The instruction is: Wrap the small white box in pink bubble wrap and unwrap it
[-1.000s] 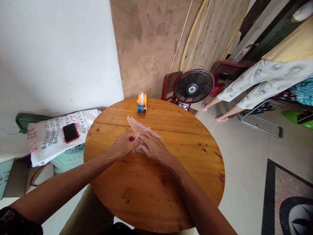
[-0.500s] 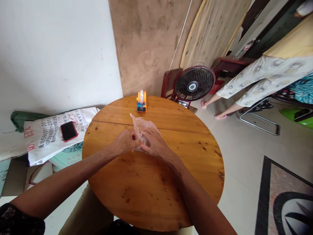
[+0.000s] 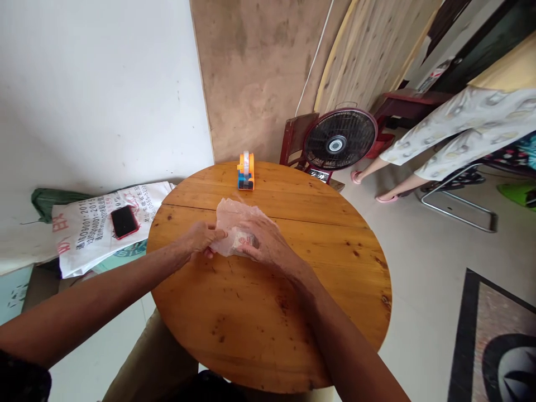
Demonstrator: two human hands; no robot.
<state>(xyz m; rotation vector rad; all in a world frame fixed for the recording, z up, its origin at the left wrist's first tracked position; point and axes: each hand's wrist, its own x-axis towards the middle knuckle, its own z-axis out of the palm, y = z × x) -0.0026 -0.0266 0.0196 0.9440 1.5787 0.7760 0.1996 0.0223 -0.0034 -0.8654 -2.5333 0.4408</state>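
A translucent, pinkish sheet of plastic wrap [image 3: 231,212] lies spread on the round wooden table. My left hand [image 3: 201,237] pinches its left edge between thumb and fingers. On the sheet sits a small whitish block with reddish print [image 3: 243,239]; its exact kind I cannot make out. My right hand [image 3: 268,241] curves over the block from the right, thumb at the near side and fingers at the far side, hiding part of it. Beyond the sheet stands an orange and blue tape dispenser [image 3: 246,172] with a roll of tape, touched by neither hand.
The round wooden table [image 3: 268,318] stands near the wall. A phone [image 3: 124,221] rests on a white printed sack [image 3: 92,229] at the left. Behind the table's right edge are an electric fan [image 3: 337,142] and a wooden chair [image 3: 295,137]. Another person [image 3: 469,128] stands farther right.
My left hand has moved left and drawn the sheet's edge outward, so the sheet is flatter and the block shows. My right hand stays over the block. The view has shifted slightly.
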